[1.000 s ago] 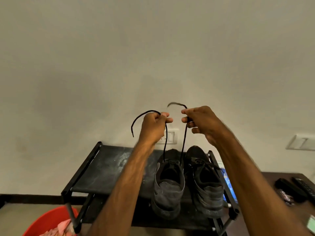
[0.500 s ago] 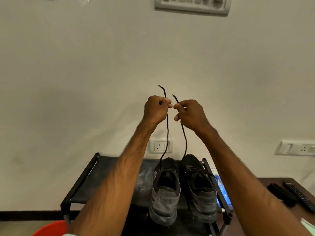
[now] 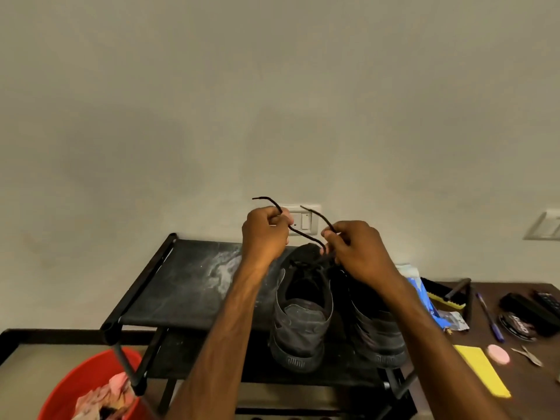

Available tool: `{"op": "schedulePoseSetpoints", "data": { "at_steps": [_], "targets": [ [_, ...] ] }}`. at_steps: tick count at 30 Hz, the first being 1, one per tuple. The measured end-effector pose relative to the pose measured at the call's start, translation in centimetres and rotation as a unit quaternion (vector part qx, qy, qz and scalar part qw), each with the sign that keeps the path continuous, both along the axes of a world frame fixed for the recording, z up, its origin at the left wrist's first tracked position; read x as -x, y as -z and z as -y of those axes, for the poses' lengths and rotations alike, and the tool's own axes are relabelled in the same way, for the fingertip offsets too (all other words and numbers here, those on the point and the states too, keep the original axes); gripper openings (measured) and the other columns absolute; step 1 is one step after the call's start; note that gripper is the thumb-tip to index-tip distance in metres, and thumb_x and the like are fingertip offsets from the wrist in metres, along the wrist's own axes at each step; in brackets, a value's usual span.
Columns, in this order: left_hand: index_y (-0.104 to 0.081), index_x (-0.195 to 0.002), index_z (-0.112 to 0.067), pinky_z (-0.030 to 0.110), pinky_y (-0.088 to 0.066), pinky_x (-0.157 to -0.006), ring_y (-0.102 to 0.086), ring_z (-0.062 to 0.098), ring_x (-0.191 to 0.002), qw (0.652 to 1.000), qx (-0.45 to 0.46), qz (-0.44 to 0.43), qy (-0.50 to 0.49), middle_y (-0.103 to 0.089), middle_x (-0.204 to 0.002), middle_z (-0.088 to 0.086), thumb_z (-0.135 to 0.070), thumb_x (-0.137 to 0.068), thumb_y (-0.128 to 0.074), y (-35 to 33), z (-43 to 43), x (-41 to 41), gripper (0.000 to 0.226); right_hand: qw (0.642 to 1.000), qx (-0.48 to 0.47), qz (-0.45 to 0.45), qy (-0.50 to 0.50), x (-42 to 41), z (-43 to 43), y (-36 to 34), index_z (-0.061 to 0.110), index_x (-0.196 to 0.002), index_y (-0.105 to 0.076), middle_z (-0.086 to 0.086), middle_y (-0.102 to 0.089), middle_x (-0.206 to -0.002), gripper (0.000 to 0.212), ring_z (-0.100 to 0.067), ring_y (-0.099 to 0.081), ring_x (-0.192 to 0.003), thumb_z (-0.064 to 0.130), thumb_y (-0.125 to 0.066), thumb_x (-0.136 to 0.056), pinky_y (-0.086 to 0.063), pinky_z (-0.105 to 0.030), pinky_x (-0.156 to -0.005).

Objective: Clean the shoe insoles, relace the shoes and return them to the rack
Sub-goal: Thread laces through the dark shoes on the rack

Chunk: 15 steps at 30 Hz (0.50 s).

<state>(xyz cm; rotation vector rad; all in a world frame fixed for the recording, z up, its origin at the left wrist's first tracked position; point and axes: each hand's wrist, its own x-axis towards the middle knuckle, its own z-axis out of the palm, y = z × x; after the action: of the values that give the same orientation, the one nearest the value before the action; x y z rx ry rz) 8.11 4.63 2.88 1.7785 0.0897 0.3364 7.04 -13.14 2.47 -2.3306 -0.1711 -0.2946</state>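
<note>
Two dark shoes stand heels toward me on the top shelf of a black rack (image 3: 185,286). My left hand (image 3: 264,233) pinches one end of the black shoelace (image 3: 303,234) just above the left shoe (image 3: 301,310). My right hand (image 3: 357,253) pinches the other lace end over the right shoe (image 3: 378,328), partly hiding that shoe's front. The two lace strands cross between my hands, with their tips sticking up past my fingers.
A red tub (image 3: 88,389) with cloths sits on the floor at lower left. To the right is a brown table (image 3: 539,386) with a brush (image 3: 445,295), a pen (image 3: 489,316), a yellow strip (image 3: 481,371), a pink soap (image 3: 498,354) and small scissors (image 3: 528,356). A wall socket (image 3: 304,221) is behind my hands.
My hands have dropped from high above the shoes down to just over them, still holding the lace ends. The strands, which hung straight, now cross. The camera has tilted down.
</note>
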Motion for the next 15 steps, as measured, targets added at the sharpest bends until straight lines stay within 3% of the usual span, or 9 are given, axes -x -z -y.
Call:
{"op": "schedulePoseSetpoints", "data": {
  "at_steps": [2, 6, 9, 10, 12, 15],
  "targets": [
    [-0.071, -0.101, -0.022, 0.024, -0.059, -0.066, -0.071, 0.015, -0.080, 1.000, 0.016, 0.011, 0.008, -0.077, -0.093, -0.001, -0.014, -0.097, -0.064, -0.4, 0.1, 0.0, 0.011, 1.000, -0.005, 0.018, -0.002, -0.1, -0.2, -0.1, 0.018, -0.098, -0.075, 0.010, -0.074, -0.069, 0.025, 0.006, -0.065, -0.062, 0.030, -0.053, -0.106, -0.047, -0.020, -0.066],
    [-0.069, -0.114, -0.012, 0.020, -0.058, -0.063, -0.071, 0.009, -0.071, 0.999, 0.023, 0.033, 0.021, -0.078, -0.089, -0.001, -0.011, -0.100, -0.060, -1.7, 0.3, 0.5, 0.017, 0.999, -0.007, 0.034, 0.004, 0.0, -0.4, -1.2, 0.019, -0.099, -0.075, 0.009, -0.075, -0.076, 0.029, 0.005, -0.063, -0.062, 0.031, -0.050, -0.107, -0.045, -0.020, -0.066],
    [-0.071, -0.114, -0.007, 0.021, -0.060, -0.068, -0.073, 0.012, -0.077, 0.998, 0.023, 0.035, -0.039, -0.077, -0.096, 0.002, -0.009, -0.097, -0.064, -1.8, 0.0, 0.9, 0.018, 0.999, -0.019, 0.025, 0.019, 0.5, -0.4, -1.0, 0.013, -0.103, -0.074, 0.003, -0.075, -0.088, 0.024, -0.010, -0.069, -0.074, 0.025, -0.053, -0.106, -0.059, -0.036, -0.076],
    [-0.071, -0.114, -0.006, 0.024, -0.060, -0.075, -0.074, 0.015, -0.085, 0.997, 0.001, 0.033, -0.074, -0.076, -0.101, 0.003, -0.010, -0.097, -0.065, -1.7, -0.4, 1.1, 0.018, 0.999, -0.019, 0.017, 0.031, 0.7, -0.4, -0.8, 0.011, -0.104, -0.072, -0.002, -0.074, -0.092, 0.023, -0.018, -0.070, -0.078, 0.023, -0.053, -0.106, -0.060, -0.043, -0.078],
    [-0.066, -0.120, -0.003, 0.028, -0.050, -0.089, -0.066, 0.026, -0.112, 0.987, -0.101, -0.011, -0.127, -0.069, -0.121, 0.010, -0.017, -0.098, -0.064, -1.4, -1.4, 1.7, 0.026, 0.997, 0.031, -0.019, 0.063, 1.4, -0.4, -0.8, 0.005, -0.114, -0.064, -0.012, -0.070, -0.108, 0.019, -0.028, -0.067, -0.088, 0.014, -0.052, -0.103, -0.055, -0.039, -0.080],
    [-0.048, -0.139, 0.006, 0.045, -0.037, -0.111, -0.034, 0.044, -0.141, 0.925, -0.309, -0.145, -0.165, -0.034, -0.154, 0.032, -0.029, -0.098, -0.063, -0.8, -2.1, 3.4, 0.057, 0.989, 0.098, -0.011, 0.113, 2.9, -0.8, -0.7, 0.002, -0.133, -0.052, -0.018, -0.057, -0.130, 0.039, -0.034, -0.057, -0.108, 0.000, -0.052, -0.094, -0.039, -0.031, -0.083]
  ]
}}
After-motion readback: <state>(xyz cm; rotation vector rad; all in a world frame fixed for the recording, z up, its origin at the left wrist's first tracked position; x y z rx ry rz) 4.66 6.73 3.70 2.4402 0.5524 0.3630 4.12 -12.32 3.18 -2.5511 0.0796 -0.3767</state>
